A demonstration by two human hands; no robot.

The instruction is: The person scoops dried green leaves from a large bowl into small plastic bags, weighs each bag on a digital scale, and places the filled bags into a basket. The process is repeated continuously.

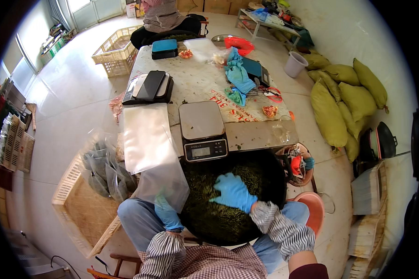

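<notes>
My right hand [236, 191], in a blue glove, is palm down over a wide black pan [281, 197] of dark green loose dried leaves [214, 218]. Its fingers are apart, with nothing visible in them. My left hand [166, 211], also gloved in blue, grips the lower end of a clear plastic bag [160, 181]; its fingertips show through the film. The bag overlaps the pan's left side and a stack of pale plastic bags [146, 135] hanging over the table edge. Just beyond the pan stands a digital scale [201, 122] with a bare grey plate.
The table [260, 135] also carries another scale with a phone [152, 85] on it, blue gloves [239, 74] and scissors [272, 94]. A cream crate [84, 209] with filled clear bags [104, 169] is left, pink tubs [312, 209] right. Green sacks [330, 114] line the wall. Another person [163, 18] sits opposite.
</notes>
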